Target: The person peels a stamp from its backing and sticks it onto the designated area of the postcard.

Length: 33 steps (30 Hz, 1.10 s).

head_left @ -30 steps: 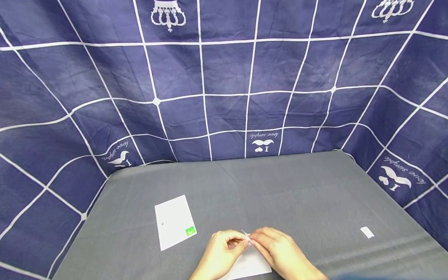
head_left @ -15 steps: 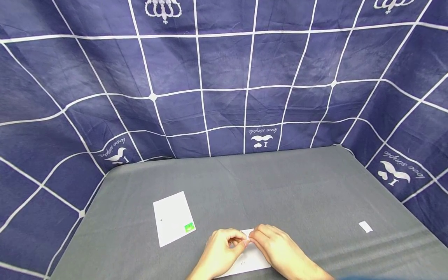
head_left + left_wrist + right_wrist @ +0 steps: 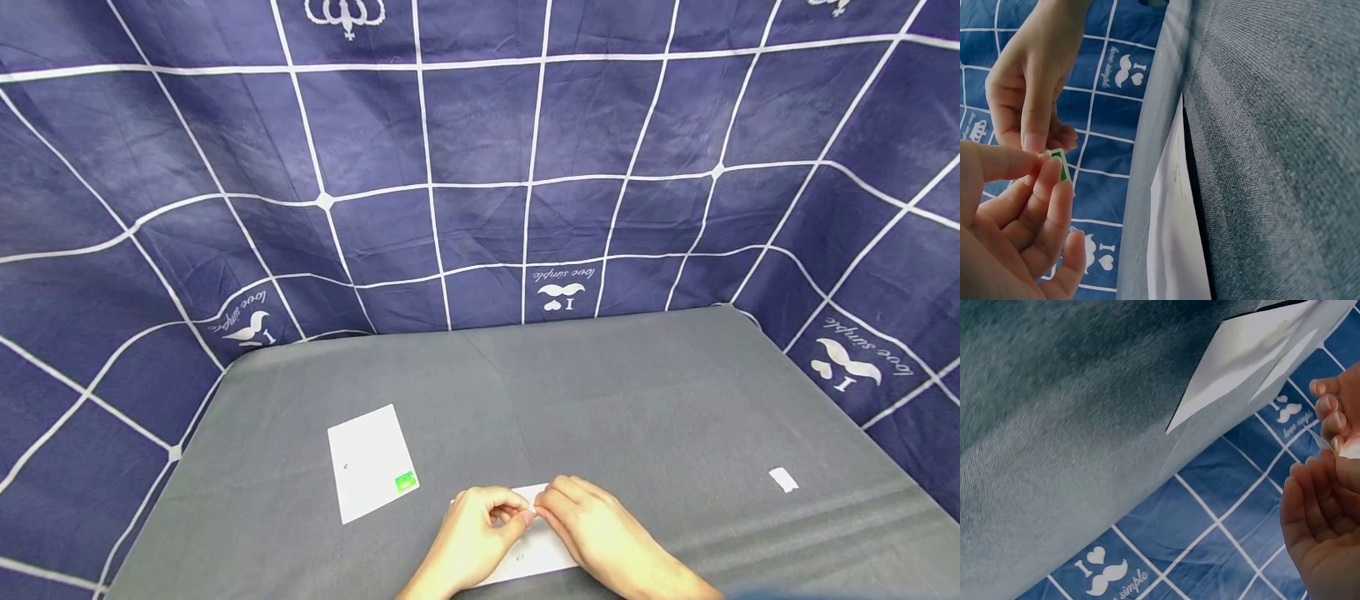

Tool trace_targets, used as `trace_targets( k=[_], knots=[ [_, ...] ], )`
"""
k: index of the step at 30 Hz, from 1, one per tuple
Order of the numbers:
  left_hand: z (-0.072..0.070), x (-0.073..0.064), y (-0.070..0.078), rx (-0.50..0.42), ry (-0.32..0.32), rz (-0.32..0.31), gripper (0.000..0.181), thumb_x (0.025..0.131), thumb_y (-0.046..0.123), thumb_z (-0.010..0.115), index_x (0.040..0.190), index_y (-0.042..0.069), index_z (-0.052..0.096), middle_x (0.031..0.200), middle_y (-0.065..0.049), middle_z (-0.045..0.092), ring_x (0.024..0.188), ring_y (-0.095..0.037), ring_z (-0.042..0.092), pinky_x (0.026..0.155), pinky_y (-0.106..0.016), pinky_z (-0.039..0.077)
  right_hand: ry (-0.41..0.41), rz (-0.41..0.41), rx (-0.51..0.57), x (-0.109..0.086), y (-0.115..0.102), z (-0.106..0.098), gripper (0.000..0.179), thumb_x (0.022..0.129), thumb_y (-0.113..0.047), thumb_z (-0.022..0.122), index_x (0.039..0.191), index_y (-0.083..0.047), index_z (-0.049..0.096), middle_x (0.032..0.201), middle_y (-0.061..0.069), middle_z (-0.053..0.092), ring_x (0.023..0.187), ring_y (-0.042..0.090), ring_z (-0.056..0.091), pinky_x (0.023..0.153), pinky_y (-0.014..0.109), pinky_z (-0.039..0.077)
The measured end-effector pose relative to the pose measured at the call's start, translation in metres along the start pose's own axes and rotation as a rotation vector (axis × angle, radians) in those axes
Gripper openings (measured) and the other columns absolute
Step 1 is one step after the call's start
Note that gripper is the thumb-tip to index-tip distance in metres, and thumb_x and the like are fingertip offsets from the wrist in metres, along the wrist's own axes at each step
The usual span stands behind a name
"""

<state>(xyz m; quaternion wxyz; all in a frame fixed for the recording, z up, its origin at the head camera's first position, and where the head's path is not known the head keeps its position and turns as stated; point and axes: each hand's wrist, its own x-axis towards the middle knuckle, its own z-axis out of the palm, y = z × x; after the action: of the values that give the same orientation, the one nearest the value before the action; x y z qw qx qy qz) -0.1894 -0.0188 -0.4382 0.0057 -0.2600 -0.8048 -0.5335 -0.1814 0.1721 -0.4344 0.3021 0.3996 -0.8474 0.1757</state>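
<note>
A small green-and-white sticker [image 3: 1062,164] with a toothed edge shows between the fingertips in the left wrist view. My left hand [image 3: 474,535] pinches it between thumb and fingers. Meeting it there, my right hand [image 3: 592,530] pinches at the same spot; its fingertips partly hide the piece. In the right wrist view a pale corner [image 3: 1317,437] sticks out between the two hands. Under both hands lies a flat white paper piece [image 3: 536,557], likely an envelope, with small dark marks. My hands cover part of it.
A second white paper piece [image 3: 369,467] lies to the left, with a green sticker [image 3: 406,482] on its near right corner. At the right lies a small white scrap [image 3: 783,479]. Grey cloth [image 3: 615,400] covers the table; blue checked curtain [image 3: 480,225] encloses its back and sides.
The sticker's pale corner, which stood up between my fingertips a second ago, is now mostly hidden in the head view. My hands stay together over the paper; the view has tilted slightly down.
</note>
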Motion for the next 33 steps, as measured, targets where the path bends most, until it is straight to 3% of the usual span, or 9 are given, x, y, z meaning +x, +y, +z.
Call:
trace_targets(
  k=[7, 13, 22, 33],
  knots=[
    [-0.0004, 0.0007, 0.0003, 0.017, -0.018, -0.01, 0.006, 0.085, 0.015, 0.069, 0.08, 0.013, 0.072, 0.071, 0.014, 0.065, 0.067, 0.003, 0.057, 0.068, -0.027, 0.045, -0.015, 0.044, 0.032, -0.0012, -0.0012, -0.0004, 0.034, 0.106, -0.027, 0.031, 0.086, -0.015, 0.056, 0.079, -0.011, 0.045, 0.071, 0.003, 0.046, 0.064, 0.019, 0.039],
    [-0.0011, 0.0016, 0.0014, 0.007, -0.05, -0.052, 0.006, 0.086, 0.015, 0.068, 0.083, 0.013, 0.072, 0.074, 0.014, 0.065, 0.069, 0.002, 0.057, 0.067, -0.027, 0.045, -0.019, 0.108, 0.128, -0.0027, -0.0005, -0.001, 0.026, 0.104, -0.025, 0.038, 0.087, -0.016, 0.055, 0.081, -0.014, 0.046, 0.071, -0.001, 0.044, 0.062, 0.014, 0.038],
    [-0.0004, 0.0011, 0.0015, 0.013, -0.049, -0.046, 0.006, 0.086, 0.016, 0.068, 0.085, 0.012, 0.072, 0.074, 0.014, 0.064, 0.069, 0.001, 0.058, 0.072, -0.03, 0.044, -0.019, 0.168, 0.243, -0.0071, 0.0012, -0.0004, 0.015, 0.101, -0.021, 0.048, 0.09, -0.016, 0.057, 0.082, -0.015, 0.047, 0.07, -0.004, 0.041, 0.061, 0.008, 0.035],
    [0.0008, 0.0024, 0.0021, 0.012, -0.057, -0.074, 0.008, 0.088, 0.018, 0.067, 0.085, 0.013, 0.071, 0.074, 0.015, 0.063, 0.07, 0.0, 0.059, 0.07, -0.029, 0.047, -0.008, 0.215, 0.176, -0.0079, -0.0013, -0.0002, 0.017, 0.101, -0.021, 0.047, 0.087, -0.016, 0.056, 0.08, -0.016, 0.042, 0.069, -0.003, 0.039, 0.061, 0.009, 0.033]
  ],
)
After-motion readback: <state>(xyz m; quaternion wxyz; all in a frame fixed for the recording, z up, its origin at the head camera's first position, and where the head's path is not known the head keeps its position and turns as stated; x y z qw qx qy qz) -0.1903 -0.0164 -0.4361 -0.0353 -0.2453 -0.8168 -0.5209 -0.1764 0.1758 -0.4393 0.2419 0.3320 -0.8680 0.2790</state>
